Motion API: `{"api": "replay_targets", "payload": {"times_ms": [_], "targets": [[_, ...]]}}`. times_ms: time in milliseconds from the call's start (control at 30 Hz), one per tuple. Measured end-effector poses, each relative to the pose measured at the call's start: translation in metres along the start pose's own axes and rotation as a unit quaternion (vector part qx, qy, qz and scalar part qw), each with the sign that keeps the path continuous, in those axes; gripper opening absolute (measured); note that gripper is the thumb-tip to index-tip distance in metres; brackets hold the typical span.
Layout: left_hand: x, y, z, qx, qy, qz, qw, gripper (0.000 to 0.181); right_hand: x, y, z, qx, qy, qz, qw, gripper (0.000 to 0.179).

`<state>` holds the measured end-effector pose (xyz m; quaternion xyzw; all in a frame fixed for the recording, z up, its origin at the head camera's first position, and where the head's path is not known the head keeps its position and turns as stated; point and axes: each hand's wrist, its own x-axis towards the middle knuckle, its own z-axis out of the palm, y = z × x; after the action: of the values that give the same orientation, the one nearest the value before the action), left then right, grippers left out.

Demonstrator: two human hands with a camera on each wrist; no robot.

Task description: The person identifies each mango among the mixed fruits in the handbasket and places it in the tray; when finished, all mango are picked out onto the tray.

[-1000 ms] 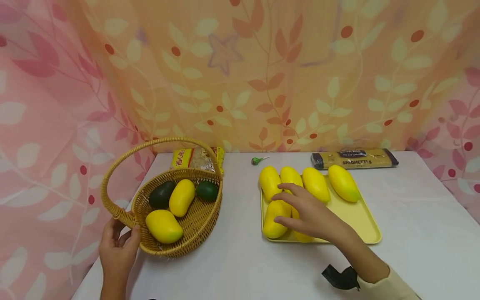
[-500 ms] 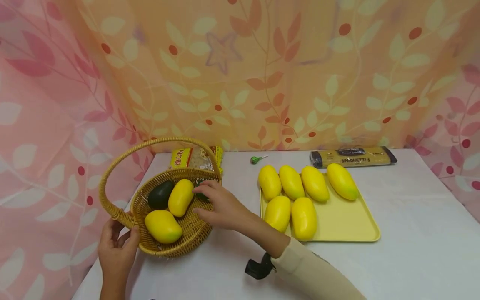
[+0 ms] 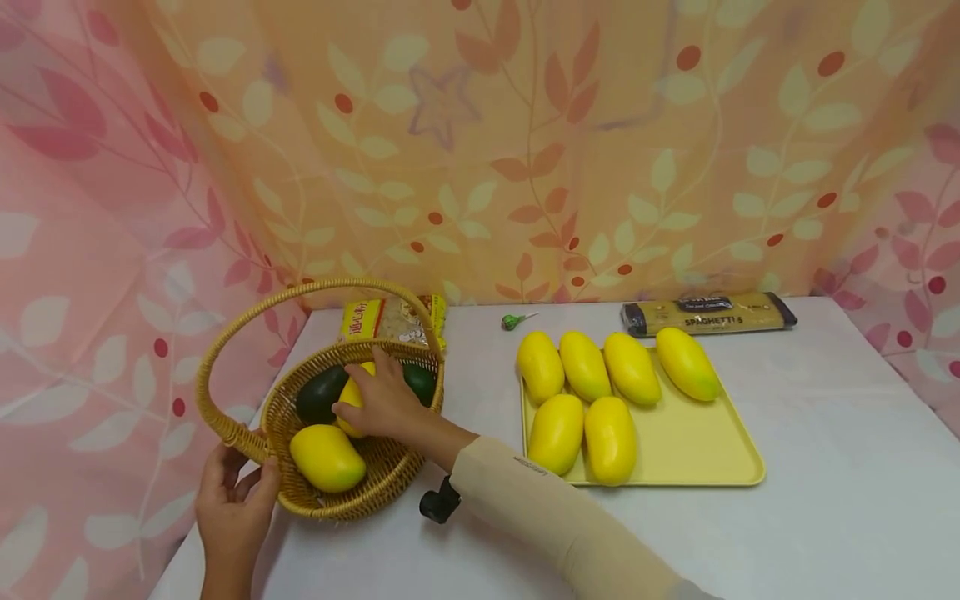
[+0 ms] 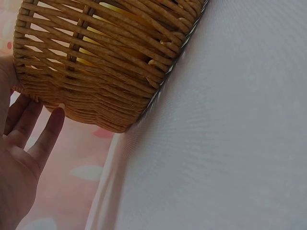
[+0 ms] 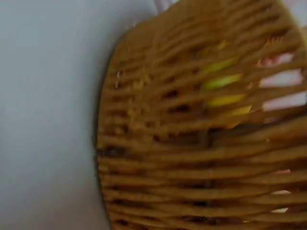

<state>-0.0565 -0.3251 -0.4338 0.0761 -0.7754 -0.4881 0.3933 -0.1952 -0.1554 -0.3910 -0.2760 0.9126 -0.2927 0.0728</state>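
My left hand (image 3: 234, 508) holds the left rim of a wicker basket (image 3: 401, 479) near the base of its tall handle. In the left wrist view its fingers touch the basket's woven side (image 4: 105, 62). My right hand (image 3: 393, 404) is inside the basket with its fingers spread over a yellow mango (image 3: 351, 395), which it partly hides. Another mango (image 3: 328, 458) lies nearer the front. A dark green avocado (image 3: 318, 395) is on the left, and a second dark green fruit (image 3: 422, 383) sits partly behind the right hand. The right wrist view shows only blurred wicker (image 5: 192, 158).
To the right, a pale yellow tray (image 3: 697, 454) bears several mangoes (image 3: 610, 442). A spaghetti pack (image 3: 708, 315) and a small green lollipop (image 3: 512, 322) lie along the back. Behind the basket is a yellow food packet (image 3: 393, 319). Patterned cloth surrounds the white table.
My right hand has moved left from above the tray's mangoes, over the basket's right rim, to the yellow mango inside. My left hand has stayed on the basket.
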Motion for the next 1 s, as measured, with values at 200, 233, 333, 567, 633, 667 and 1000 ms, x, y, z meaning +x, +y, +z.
{"api": "replay_targets", "payload": {"times_ms": [200,233,333,567,633,667,1000], "targets": [[0.0003,0.0000,-0.0013,-0.006,0.002,0.000,1.0000,0.056,0.0071,0.0017,0.0017,-0.046,-0.041,-0.022,0.9979,0.068],[0.0005,0.0001,-0.0012,-0.006,0.002,-0.001,1.0000,0.056,0.0079,0.0022,0.0016,-0.049,-0.044,-0.028,0.9975,0.068],[0.0007,0.0003,-0.0005,-0.004,0.001,-0.006,1.0000,0.055,0.0093,0.0038,0.0009,-0.044,-0.047,-0.036,0.9973,0.066],[0.0007,0.0013,0.0000,-0.003,0.000,-0.012,0.9999,0.055,0.0087,0.0058,0.0004,-0.001,-0.054,-0.042,0.9977,0.064],[0.0007,0.0010,-0.0001,-0.005,-0.001,-0.010,0.9999,0.056,0.0082,0.0062,0.0007,0.007,-0.050,-0.042,0.9978,0.063],[0.0006,0.0006,-0.0002,-0.004,-0.001,-0.009,1.0000,0.056,0.0078,0.0064,0.0007,0.011,-0.048,-0.042,0.9979,0.063],[0.0005,-0.0020,-0.0011,-0.003,-0.005,0.004,1.0000,0.057,0.0049,0.0082,0.0006,0.041,-0.024,-0.057,0.9972,0.061]]}}
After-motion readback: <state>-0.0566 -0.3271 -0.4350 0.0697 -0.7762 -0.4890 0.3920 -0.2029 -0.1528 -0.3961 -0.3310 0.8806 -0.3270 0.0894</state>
